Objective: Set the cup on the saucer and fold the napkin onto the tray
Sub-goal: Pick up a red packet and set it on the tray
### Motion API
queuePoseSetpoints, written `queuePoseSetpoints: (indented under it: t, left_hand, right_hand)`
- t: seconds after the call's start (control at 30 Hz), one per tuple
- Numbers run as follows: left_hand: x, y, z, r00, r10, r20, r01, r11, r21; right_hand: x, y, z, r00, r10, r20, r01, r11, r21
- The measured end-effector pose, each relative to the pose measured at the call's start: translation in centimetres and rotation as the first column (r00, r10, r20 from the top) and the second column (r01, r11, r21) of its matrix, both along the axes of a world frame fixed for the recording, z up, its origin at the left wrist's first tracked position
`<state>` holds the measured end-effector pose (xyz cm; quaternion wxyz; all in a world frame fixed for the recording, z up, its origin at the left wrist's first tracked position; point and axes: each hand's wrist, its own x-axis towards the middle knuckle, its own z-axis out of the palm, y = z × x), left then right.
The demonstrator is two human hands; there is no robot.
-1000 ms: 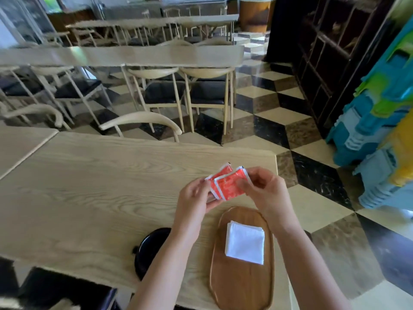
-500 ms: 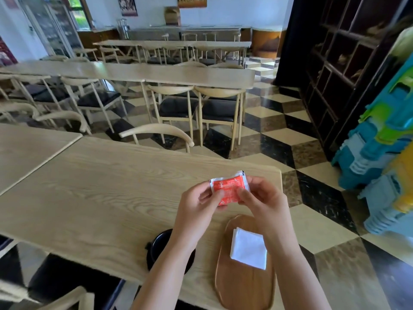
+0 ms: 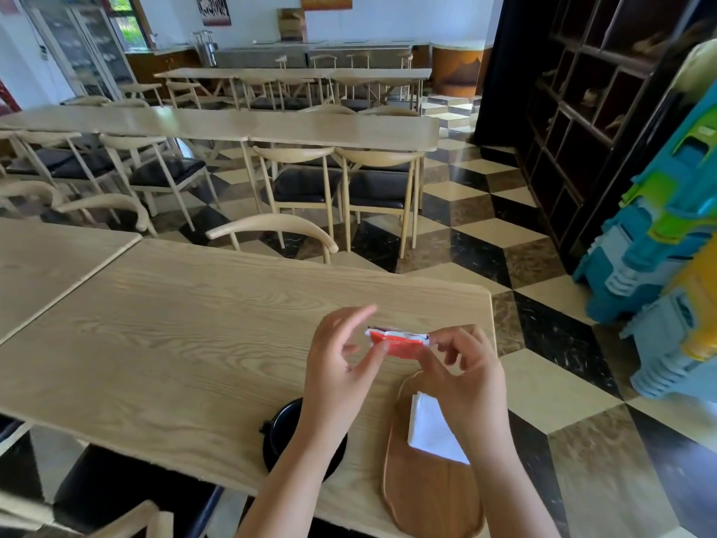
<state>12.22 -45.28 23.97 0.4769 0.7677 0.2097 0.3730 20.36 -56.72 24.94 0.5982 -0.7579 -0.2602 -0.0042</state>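
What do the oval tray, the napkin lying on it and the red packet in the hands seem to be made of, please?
Tray: apparently wood, smooth brown with visible grain. Napkin: likely paper or thin cloth, matte white, folded flat. Packet: probably plastic or foil film, glossy red with crinkled white edges.

On the table (image 3: 163, 343), near its right end, the tray (image 3: 426, 498) lies at the near edge, and the napkin (image 3: 428, 429) lies on the tray. The saucer (image 3: 277, 440) is just left of the tray, with the cup (image 3: 287, 417) on it. Above the table, behind the tray, the left hand (image 3: 337, 366) and the right hand (image 3: 461, 374) hold a packet (image 3: 399, 343) between them. Behind the table stands a chair (image 3: 271, 231).
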Motion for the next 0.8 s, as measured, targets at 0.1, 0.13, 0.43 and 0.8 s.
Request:
queuePoseSetpoints:
  t: [0.1,0.13,0.43,0.8]
  left_hand:
    - [0.0,-1.2,-0.1,0.988,0.146,-0.042,-0.152,0.953,-0.261]
    - [0.0,-1.8,-0.1,0.992,0.119,-0.05,-0.129,0.927,-0.353]
    - [0.4,-2.6,-0.4,0.999,-0.044,0.012,0.041,0.769,-0.637]
    - [-0.4,-0.9,0.1,0.971,-0.173,-0.167,0.114,0.943,-0.313]
  right_hand:
    - [-0.8,0.1,-0.1,0.946,-0.144,0.291,0.164,0.985,-0.046]
    - [-1.0,0.1,-0.3,0.905,-0.178,0.386,0.219,0.973,-0.065]
    - [-2.6,-0.4,-3.1,0.762,-0.077,0.643,0.232,0.96,-0.16]
    - [2.0,-2.1,0.1,0.959,0.222,-0.177,-0.24,0.966,-0.092]
